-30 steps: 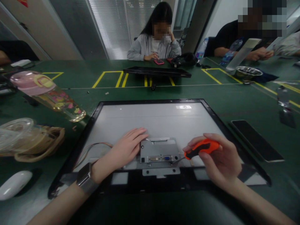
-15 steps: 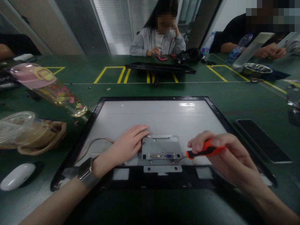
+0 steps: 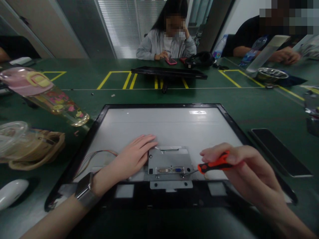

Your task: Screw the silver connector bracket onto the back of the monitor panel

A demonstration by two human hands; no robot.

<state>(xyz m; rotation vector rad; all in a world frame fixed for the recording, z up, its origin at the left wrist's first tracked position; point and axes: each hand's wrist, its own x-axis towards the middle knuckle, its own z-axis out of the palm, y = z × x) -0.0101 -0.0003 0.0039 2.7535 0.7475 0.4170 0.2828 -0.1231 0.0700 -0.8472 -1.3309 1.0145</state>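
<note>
We grip the screwdriver (image 3: 213, 164) in our right hand (image 3: 251, 167) and rest our left hand (image 3: 136, 153), fingers extended, beside the metal box (image 3: 169, 158); seating the tip (image 3: 184, 175) squarely should prevent slipping.

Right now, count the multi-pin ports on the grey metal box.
2, both on the near face of the box: the long white port and, right of it, the shorter blue port. Unseen sides may hide more.

Before me on the surface (image 3: 224, 96) lies the panel (image 3: 159, 124), the connector box (image 3: 169, 159) on its near part. Left of the panel I have a bottle (image 3: 50, 96), cup (image 3: 15, 139) and mouse (image 3: 13, 194); right of it, a phone (image 3: 280, 152); behind it, a screen (image 3: 169, 72).
</note>
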